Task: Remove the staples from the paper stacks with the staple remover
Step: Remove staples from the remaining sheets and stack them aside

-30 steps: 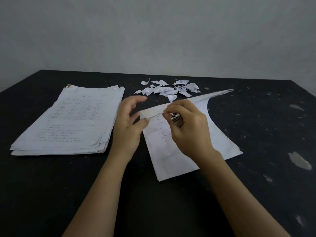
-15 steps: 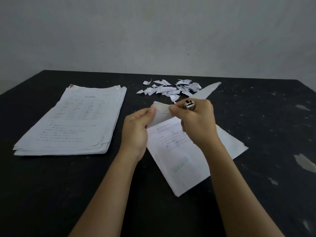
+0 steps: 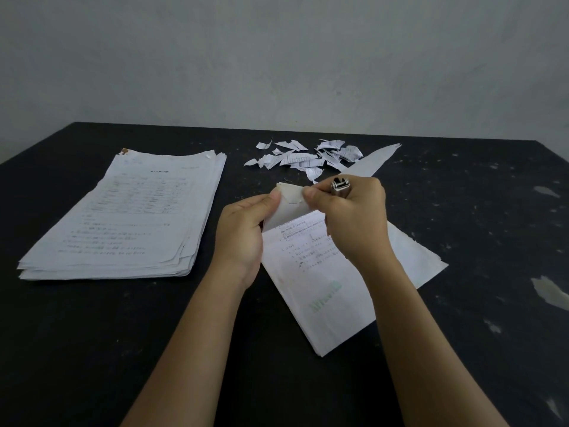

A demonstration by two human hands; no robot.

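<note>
A thin stapled paper stack [image 3: 320, 285] lies in the middle of the black table [image 3: 92, 349], its top corner lifted and folded over. My left hand [image 3: 243, 232] pinches that corner from the left. My right hand [image 3: 354, 217] pinches the same corner with thumb and forefinger while also holding the metal staple remover [image 3: 340, 186], whose end sticks up above the knuckles. I cannot make out the staple itself. One loose page [image 3: 378, 158] of the stack curls up behind my right hand.
A thick pile of printed sheets [image 3: 129, 214] lies to the left. Several torn paper scraps [image 3: 308, 158] are scattered at the back centre. Pale worn patches [image 3: 548, 291] mark the table's right side. A grey wall stands behind.
The stack has turned and slid toward me. Both hands have closed on its top corner and lifted it; the right hand with the remover rose, and the curled page dropped back.
</note>
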